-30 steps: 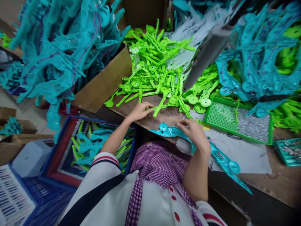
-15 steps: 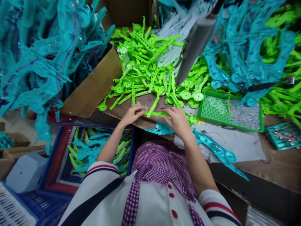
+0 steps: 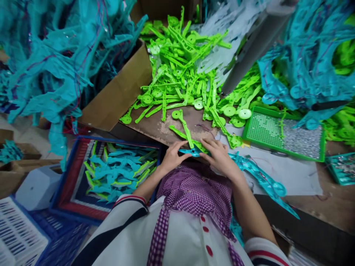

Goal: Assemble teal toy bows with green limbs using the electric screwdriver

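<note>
Teal plastic piece (image 3: 194, 152) sits at the near edge of the brown surface (image 3: 155, 127), pinched from both sides: left hand (image 3: 173, 157) closes its grip on the left end, right hand (image 3: 220, 157) on the right. A green plastic strip (image 3: 185, 131) lies partly on top of the piece. Green parts pile (image 3: 180, 70) lies behind; green tray (image 3: 280, 135) to the right; blue crate (image 3: 108, 171) below left.

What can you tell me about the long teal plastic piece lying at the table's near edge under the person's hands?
The long teal plastic piece looks like flat, glossy moulded plastic, with a round disc at each visible end. It lies slanted across white paper at the table's near edge. The left hand and right hand both touch its left end, where a bright green plastic strip meets it.
</note>
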Demonstrator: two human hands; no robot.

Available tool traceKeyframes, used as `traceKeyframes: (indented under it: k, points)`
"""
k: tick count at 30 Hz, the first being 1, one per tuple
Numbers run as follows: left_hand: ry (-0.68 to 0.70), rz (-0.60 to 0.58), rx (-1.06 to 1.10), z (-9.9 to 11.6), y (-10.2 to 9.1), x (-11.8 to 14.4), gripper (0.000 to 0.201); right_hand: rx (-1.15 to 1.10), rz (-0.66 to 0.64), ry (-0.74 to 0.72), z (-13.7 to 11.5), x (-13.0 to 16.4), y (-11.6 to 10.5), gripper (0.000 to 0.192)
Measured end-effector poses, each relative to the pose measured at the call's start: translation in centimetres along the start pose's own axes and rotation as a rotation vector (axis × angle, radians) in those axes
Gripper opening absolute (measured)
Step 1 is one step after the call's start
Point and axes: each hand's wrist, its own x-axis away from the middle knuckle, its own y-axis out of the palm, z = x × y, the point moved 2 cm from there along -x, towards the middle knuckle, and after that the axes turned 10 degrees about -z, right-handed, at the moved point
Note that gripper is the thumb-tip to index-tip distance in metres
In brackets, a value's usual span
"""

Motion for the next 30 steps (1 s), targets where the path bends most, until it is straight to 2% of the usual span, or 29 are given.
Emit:
traceKeyframes:
  k: [3, 6, 9, 13, 19, 24, 28, 30]
  points:
    - [-0.070, -0.005, 0.133, -0.3, 0.2, -0.6, 0.062, 0.004, 0.045, -0.023, 0.1, -1.5, -0.7, 0.053]
    - [-0.120, 0.026, 0.238, -0.6, 0.3, -0.8, 0.066, 0.034, 0.098, -0.004, -0.5, -3.1, -0.4, 0.061]
    - [-0.140, 0.056, 0.271, -0.8, 0.3, -0.5, 0.060, 0.030, 0.108, 0.050, -1.1, -3.6, 0.5, 0.065]
    - [-0.113, 0.014, 0.314, -0.6, 0.5, 0.4, 0.047, 0.038, 0.111, 0.104, -1.2, -3.4, 1.1, 0.068]
    - [-0.116, 0.043, 0.354, -0.9, 1.0, 0.8, 0.044, -0.009, -0.080, -0.069, -0.3, -3.1, 0.4, 0.058]
    - [-0.103, 0.142, 0.339, -1.3, 1.3, 0.7, 0.045, -0.023, -0.119, -0.070, 0.1, -3.2, -1.0, 0.051]
    - [-0.109, 0.143, 0.322, -1.2, 1.4, 0.9, 0.045, -0.061, -0.227, -0.136, 0.3, -3.9, -1.2, 0.050]
    - [-0.109, 0.152, 0.304, -1.2, 1.6, 1.0, 0.044, -0.069, -0.225, -0.119, 0.5, -4.1, -0.9, 0.046]
